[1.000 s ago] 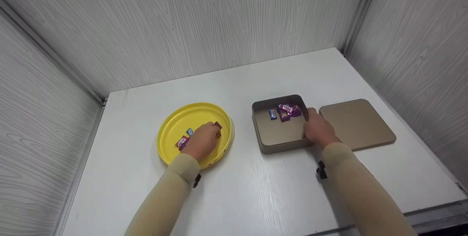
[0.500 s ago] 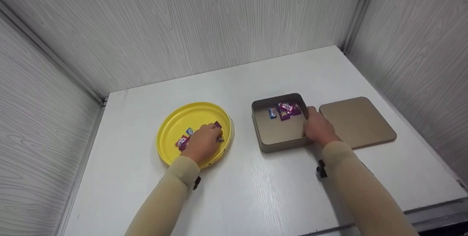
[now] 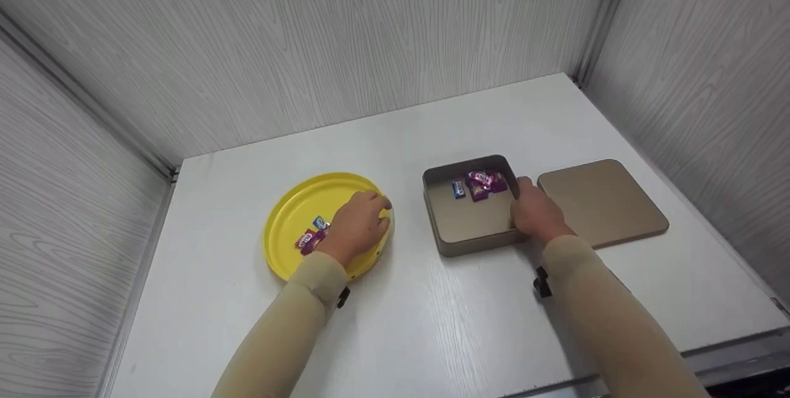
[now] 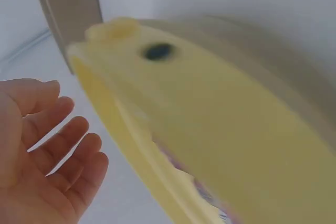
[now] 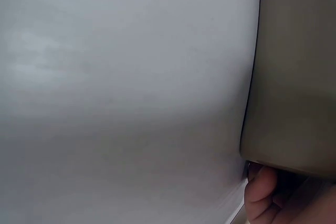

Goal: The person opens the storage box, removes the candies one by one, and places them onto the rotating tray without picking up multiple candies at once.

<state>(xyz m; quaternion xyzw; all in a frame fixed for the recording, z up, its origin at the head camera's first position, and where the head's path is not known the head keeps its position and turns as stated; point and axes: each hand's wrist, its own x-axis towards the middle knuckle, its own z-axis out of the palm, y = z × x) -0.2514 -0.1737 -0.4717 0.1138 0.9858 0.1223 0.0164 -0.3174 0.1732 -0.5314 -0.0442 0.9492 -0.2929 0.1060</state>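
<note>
My left hand (image 3: 358, 225) hovers over the right side of a round yellow lid-like tray (image 3: 295, 197). In the left wrist view its fingers (image 4: 63, 135) are loosely bent and apart, and nothing shows in them. Left of the hand lie several wrapped candies (image 3: 306, 238), red, purple and blue; the hand hides part of the tray. My right hand (image 3: 540, 211) grips the right wall of an open bronze-coloured rectangular tin (image 3: 453, 240). Several purple candies (image 3: 484, 183) and one blue candy (image 3: 458, 189) lie in the tin, toward its back. In the right wrist view, curled fingers (image 5: 261, 187) show beside the tin wall.
A flat bronze-coloured tin lid (image 3: 605, 203) lies on the white table (image 3: 395, 336) to the right of the right hand. Pale wood-grain panels (image 3: 370, 34) stand at the back and on both sides.
My left hand has moved right and slightly up, from inside the tray to its right rim, and its fingers have spread. The right hand keeps its hold on the tin.
</note>
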